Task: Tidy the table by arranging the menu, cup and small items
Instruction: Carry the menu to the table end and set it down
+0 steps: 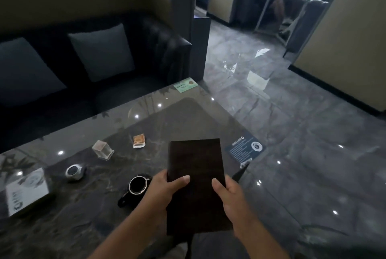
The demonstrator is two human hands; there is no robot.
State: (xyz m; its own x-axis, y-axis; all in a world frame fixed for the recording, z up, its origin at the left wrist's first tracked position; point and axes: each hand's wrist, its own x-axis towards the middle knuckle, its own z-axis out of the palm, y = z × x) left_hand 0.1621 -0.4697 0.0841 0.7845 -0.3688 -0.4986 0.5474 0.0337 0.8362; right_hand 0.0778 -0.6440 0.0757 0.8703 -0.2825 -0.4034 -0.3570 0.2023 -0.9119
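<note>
Menu – dark, closed – is held above the glossy table, left hand and right hand each pinching a side (thumbs on top). Swung left carelessly, it could clip the black cup beside that wrist, or scatter the orange packet.

No wording legible anywhere. White print and a round emblem on the blue sticker at the right edge of the table, dark characters on the green sticker at its far corner, a round logo with bold marks on the white card at left: all too blurred to read.
</note>
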